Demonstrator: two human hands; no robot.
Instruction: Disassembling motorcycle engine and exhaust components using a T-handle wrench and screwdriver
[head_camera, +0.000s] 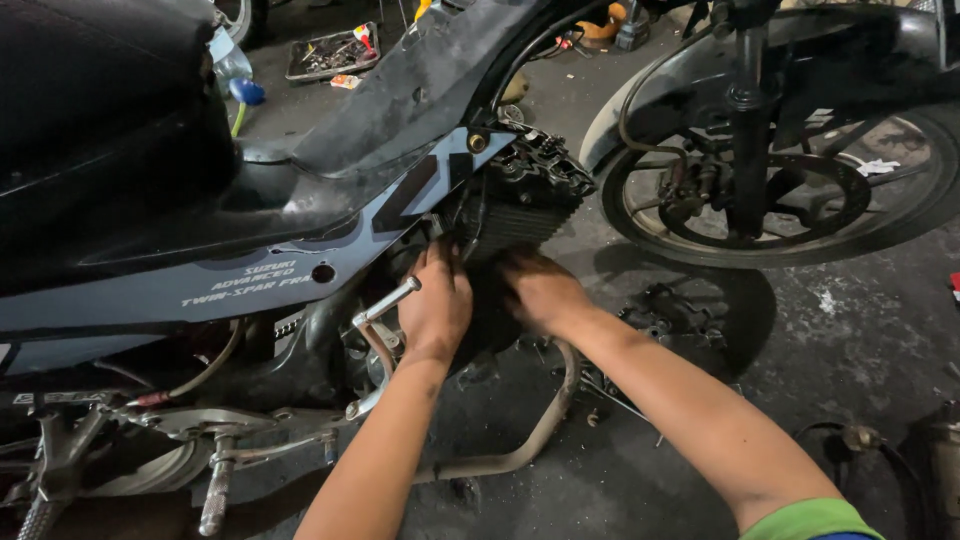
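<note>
Both hands press against the dark round engine cover (487, 320) low on the side of the motorcycle, just beneath the finned cylinder (520, 205). The left hand (437, 305) lies at the cover's 9 o'clock edge, fingers curled up and inward at its rim; the right hand (540, 290) lies at about 2 o'clock, fingers spread flat over the top. Whether either hand truly clamps the cover or only rests on it I cannot tell, as the fingertips are lost in shadow.

At 9 o'clock from the left hand, a bright metal kick lever (385, 305) juts out, just beside the knuckles. A curved exhaust pipe (525, 440), dull and rust-toned, runs under the cover at 6 o'clock. The spoked front wheel (790, 200) stands well apart at 2 o'clock, with open oil-stained concrete floor (850, 340) between. The grey-blue fairing (250, 280) is smooth; the fins are ridged and grimy.
</note>
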